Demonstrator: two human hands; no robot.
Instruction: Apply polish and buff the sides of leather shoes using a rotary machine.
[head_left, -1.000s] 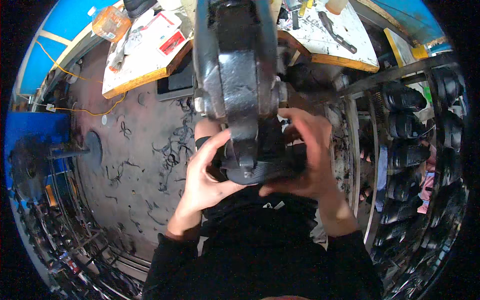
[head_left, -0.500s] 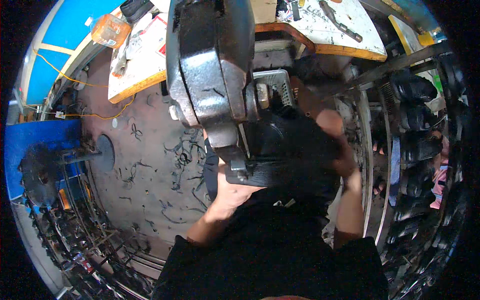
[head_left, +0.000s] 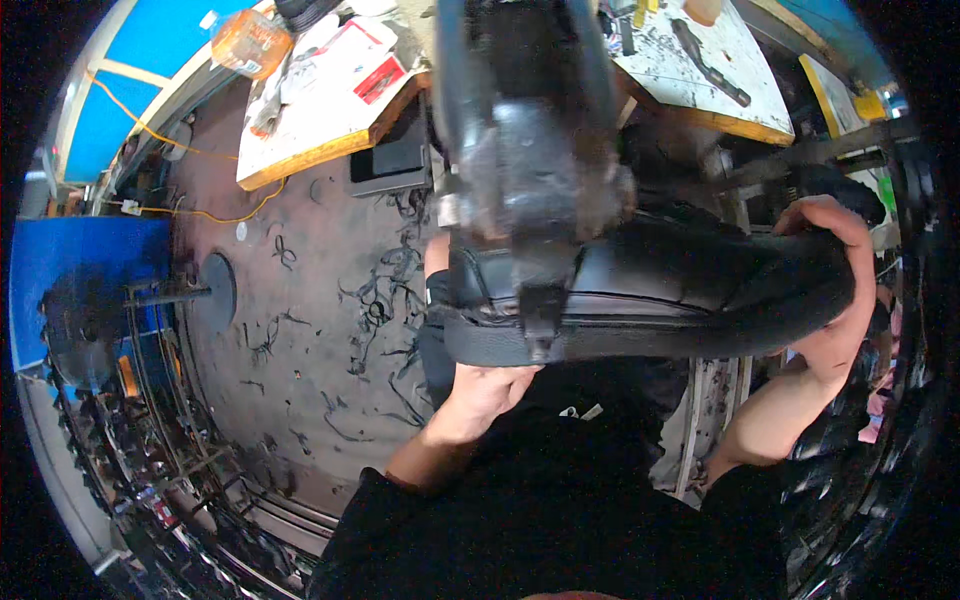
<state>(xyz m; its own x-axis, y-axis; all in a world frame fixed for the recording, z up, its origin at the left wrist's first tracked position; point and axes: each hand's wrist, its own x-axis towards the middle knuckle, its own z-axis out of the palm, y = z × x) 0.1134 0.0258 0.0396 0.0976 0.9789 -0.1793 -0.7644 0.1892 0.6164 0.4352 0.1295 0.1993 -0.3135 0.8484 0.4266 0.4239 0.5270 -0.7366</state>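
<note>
We have the black shoe [head_left: 650,270] crosswise below the machine [head_left: 525,140], our right hand [head_left: 858,255] gripping its right end; our left hand [head_left: 487,390] is under the left end, fingers mostly hidden, grip unclear. A slip or twist could let the machine scuff leather or pinch fingers. We read no lettering on the shoe.
</note>
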